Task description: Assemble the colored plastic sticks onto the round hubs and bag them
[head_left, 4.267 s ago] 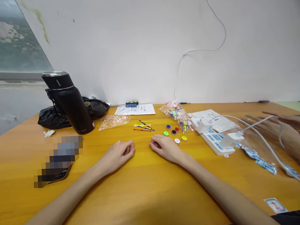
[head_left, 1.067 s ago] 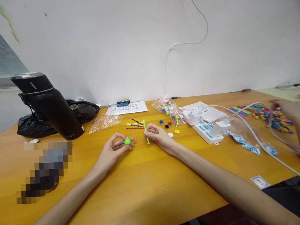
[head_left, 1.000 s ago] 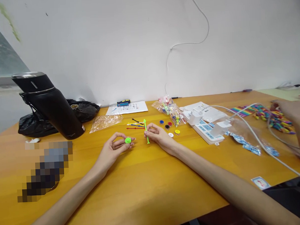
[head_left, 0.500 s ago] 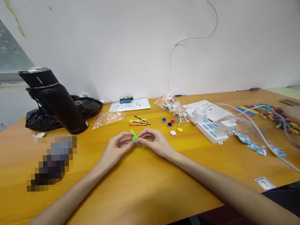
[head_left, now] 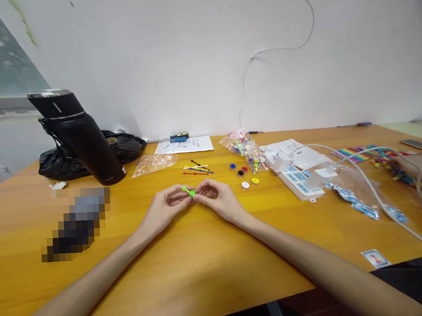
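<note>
A: Left hand (head_left: 168, 207) first. Spread, or closed?
B: Curled, with thumb and fingertips in a pinch on the small green disc (head_left: 192, 194).
A: And on the right hand (head_left: 218, 203)?
B: Also curled. Pinching the green arrow (head_left: 186, 190) by thumb and fingers, close beside the left fingertips. Cannot tell if touching them.
A: Disc and arrow joined?
B: Overlapping, at least. Too small and too covered by fingertips to tell more. Arrowhead tilted up and to the left.
A: Location?
B: Between both hands, over the middle of the wooden table (head_left: 187, 266).
A: Anything near the fingers?
B: Just beyond, a crossed handful of loose arrows (head_left: 195, 173) in red, blue, yellow, white and black. To the right, a blue disc (head_left: 233, 167), red disc (head_left: 244, 169), black disc (head_left: 240, 174), white disc (head_left: 245, 185) and yellow disc (head_left: 255, 181).
A: Farther off?
B: At far right, another person's hand (head_left: 412, 164) over a colourful pile (head_left: 381, 161).
</note>
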A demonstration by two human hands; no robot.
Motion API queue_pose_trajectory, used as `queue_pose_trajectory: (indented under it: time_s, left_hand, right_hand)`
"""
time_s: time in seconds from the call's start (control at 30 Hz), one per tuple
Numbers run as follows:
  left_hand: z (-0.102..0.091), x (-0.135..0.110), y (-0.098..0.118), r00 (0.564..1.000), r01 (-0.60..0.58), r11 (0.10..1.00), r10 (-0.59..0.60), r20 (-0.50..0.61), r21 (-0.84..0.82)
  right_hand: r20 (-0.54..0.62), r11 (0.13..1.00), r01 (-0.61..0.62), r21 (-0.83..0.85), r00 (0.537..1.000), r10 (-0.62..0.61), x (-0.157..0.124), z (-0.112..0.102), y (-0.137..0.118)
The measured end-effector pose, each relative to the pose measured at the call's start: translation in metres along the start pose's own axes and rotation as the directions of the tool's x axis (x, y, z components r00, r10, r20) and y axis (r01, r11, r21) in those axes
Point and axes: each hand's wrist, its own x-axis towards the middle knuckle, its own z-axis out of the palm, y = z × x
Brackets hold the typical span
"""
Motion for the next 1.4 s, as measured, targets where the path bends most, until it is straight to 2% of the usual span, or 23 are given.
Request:
queue_pose_trajectory:
  time_s: [0.57,1.13,1.4]
  left_hand:
    - [0.0010,0.0006,0.0004,1.000,0.022,0.999,-0.022,0.003,-0.049]
    - [-0.0021,0.0014,-0.0001,1.000,0.020,0.999,-0.021,-0.007,-0.031]
    - [-0.0021,0.0019,0.0032,1.000,-0.023,1.000,0.023,0.003,-0.021]
  right_hand:
    - [-0.023,0.999,-0.002,-0.037,1.000,0.001,-0.0010,0.0015,-0.0021]
    - [0.020,0.999,-0.041,0.030,0.999,0.041,0.0004,0.0021,0.0057]
    - [-0.002,0.997,0.032,-0.065,0.999,-0.033,-0.0019,0.0023,0.0045]
